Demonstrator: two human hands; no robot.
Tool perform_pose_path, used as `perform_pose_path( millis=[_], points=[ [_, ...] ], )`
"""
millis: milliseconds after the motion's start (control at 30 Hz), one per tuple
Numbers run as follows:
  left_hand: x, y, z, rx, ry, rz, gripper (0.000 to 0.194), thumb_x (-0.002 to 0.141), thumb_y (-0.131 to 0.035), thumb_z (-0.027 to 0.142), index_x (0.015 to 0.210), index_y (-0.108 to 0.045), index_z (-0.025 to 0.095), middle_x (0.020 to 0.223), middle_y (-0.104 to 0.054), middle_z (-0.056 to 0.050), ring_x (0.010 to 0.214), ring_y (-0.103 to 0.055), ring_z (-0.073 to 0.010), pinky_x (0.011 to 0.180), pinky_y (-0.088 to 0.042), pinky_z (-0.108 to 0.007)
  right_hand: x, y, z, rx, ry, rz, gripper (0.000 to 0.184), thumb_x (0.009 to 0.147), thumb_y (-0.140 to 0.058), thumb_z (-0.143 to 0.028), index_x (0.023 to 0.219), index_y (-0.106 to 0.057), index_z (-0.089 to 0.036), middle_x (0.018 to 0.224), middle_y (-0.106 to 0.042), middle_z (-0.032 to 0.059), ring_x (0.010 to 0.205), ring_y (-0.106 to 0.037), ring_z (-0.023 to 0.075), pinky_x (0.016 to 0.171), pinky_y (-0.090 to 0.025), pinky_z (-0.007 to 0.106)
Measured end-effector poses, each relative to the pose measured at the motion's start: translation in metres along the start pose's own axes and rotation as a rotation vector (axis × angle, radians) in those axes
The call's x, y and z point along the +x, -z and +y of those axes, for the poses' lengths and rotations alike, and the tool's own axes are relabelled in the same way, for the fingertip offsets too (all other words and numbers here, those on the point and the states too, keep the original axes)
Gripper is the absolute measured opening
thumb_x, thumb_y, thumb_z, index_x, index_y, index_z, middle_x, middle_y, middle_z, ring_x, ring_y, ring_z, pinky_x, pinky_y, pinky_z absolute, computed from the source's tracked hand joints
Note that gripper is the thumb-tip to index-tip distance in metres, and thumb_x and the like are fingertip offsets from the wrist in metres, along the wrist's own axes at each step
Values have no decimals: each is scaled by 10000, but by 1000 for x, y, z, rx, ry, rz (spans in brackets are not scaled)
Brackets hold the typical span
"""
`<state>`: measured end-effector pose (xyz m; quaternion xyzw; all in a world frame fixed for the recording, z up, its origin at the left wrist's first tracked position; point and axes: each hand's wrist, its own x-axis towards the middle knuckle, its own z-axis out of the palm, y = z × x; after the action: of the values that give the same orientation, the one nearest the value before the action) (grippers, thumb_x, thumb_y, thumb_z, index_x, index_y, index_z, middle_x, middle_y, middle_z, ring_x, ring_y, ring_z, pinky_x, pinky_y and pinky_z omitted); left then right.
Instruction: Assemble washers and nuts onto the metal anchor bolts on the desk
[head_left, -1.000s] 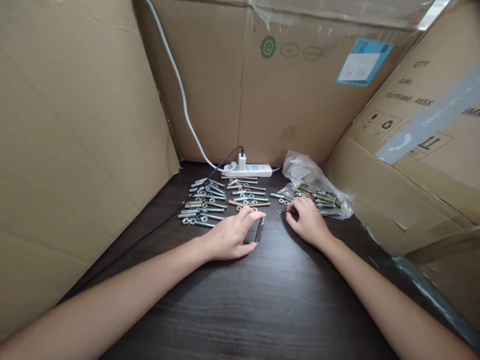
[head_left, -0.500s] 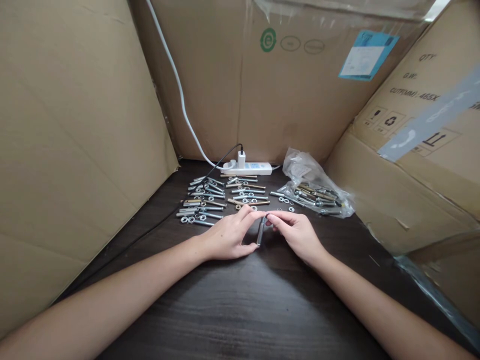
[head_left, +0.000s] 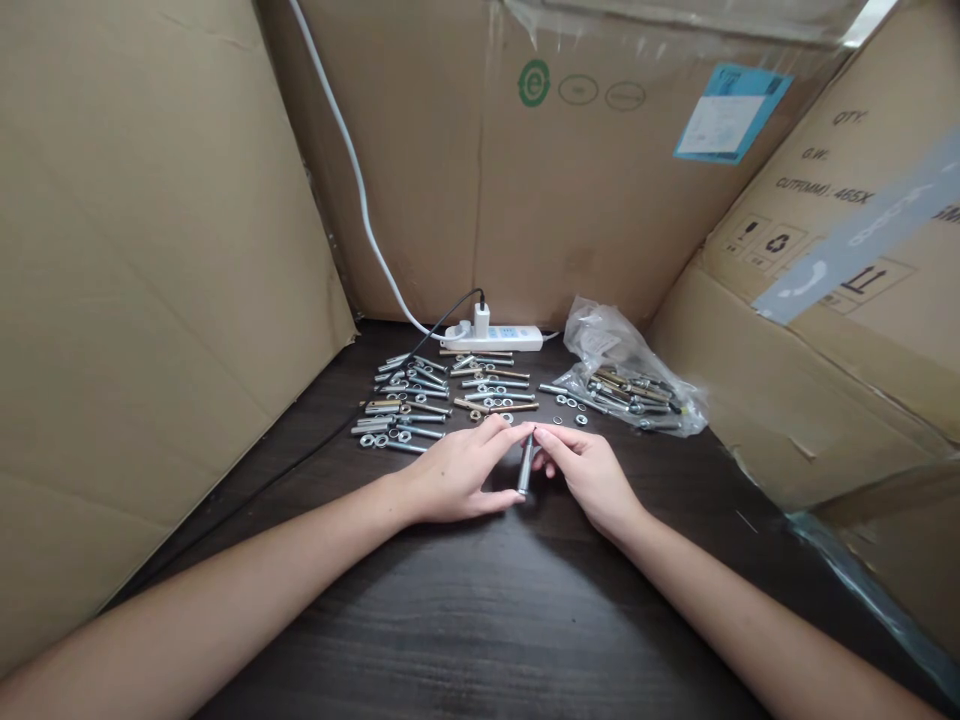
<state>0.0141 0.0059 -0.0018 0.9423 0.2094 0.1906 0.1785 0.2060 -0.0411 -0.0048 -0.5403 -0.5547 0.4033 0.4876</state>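
A silvery expansion bolt [head_left: 526, 468] is held above the dark table, its near end tilted down towards me. My left hand [head_left: 456, 476] spans it, with the thumb at the near end and the index finger by the far end. At that far end, the fingers of my right hand [head_left: 594, 474] are pinched together; any small part between them is too hidden to make out. Beyond my hands lie rows of loose bolts [head_left: 501, 384] and metal sleeves [head_left: 371, 424], with hex nuts [head_left: 367, 440] and washers [head_left: 571, 403] among them.
A clear plastic bag [head_left: 600, 335] with more bolts lies at the back right. Behind the rows stands a white power strip [head_left: 517, 338] with a charger [head_left: 481, 320]. A black cable [head_left: 300, 460] crosses the left side. Cardboard boxes [head_left: 405, 150] wall in the table.
The bolt's near end has swung slightly to the right, and my left thumb has moved with it. My right fingers stay at the far end. The view has shifted slightly.
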Motion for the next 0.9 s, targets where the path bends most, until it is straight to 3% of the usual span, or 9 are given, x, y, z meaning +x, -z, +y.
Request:
perform_pose_path(
  millis=[200,400,633,900],
  points=[
    [0,1,1,19,16,-21,694,794,-646,368,1376,-283,264,1154,-480,-67,928,-595,-212,818,-512,-364,1,1,7,-79,40,-1,327,812,-581,-418,946,-722,-155,691,-686,34,588,-601,155,559,-498,281],
    [0,0,1,26,37,16,728,769,-654,380,1361,-262,217,1182,-445,-98,926,-589,-228,803,-520,-391,-4,2,12,-315,273,14,258,867,-536,-338,1014,-685,-188,929,-698,64,747,-625,186,685,-505,313],
    [0,0,1,20,-10,28,695,777,-624,312,1353,-243,240,1166,-437,-89,923,-574,-218,792,-523,-387,-8,4,6,-468,478,16,202,875,-511,-257,1037,-619,-207,832,-610,44,715,-559,171,678,-473,309],
    [-1,-3,-2,36,-61,61,670,779,-605,256,1339,-237,264,1137,-420,-75,896,-575,-202,774,-526,-373,-8,3,8,-408,490,-12,179,860,-516,-244,1014,-602,-213,796,-558,35,676,-517,163,613,-461,303]
  ],
)
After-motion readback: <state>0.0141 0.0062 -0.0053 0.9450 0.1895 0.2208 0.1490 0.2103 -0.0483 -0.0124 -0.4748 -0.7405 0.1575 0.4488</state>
